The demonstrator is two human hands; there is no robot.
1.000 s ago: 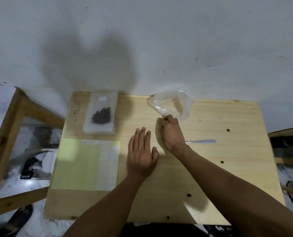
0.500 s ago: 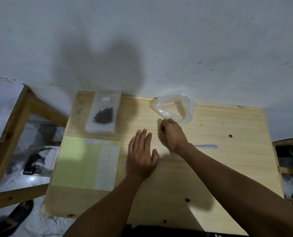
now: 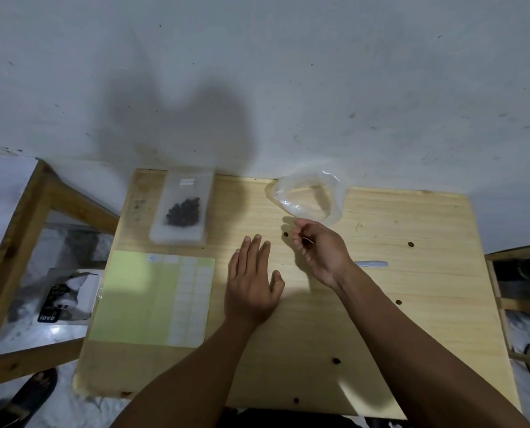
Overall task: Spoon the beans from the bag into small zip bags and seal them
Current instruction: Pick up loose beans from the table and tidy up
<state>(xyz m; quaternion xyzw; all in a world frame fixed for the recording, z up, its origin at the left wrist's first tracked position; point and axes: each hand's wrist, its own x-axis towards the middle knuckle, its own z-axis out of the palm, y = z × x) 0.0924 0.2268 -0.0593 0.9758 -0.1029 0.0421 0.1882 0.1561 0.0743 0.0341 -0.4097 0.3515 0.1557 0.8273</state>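
- Two risks: stray beans (image 3: pixel 286 234) rolling off desk (image 3: pixel 412 304).
- Left hand (image 3: pixel 251 285) flat, fingers spread.
- Right hand (image 3: pixel 319 248) loosely curled, contents unclear, beside bag (image 3: pixel 310 197).

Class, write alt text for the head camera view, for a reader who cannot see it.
Over a wooden table, a person's left hand rests flat while the right hand hovers with loosely curled fingers near an empty clear bag. A small zip bag of dark beans, a yellow label sheet and a spoon lie around them.
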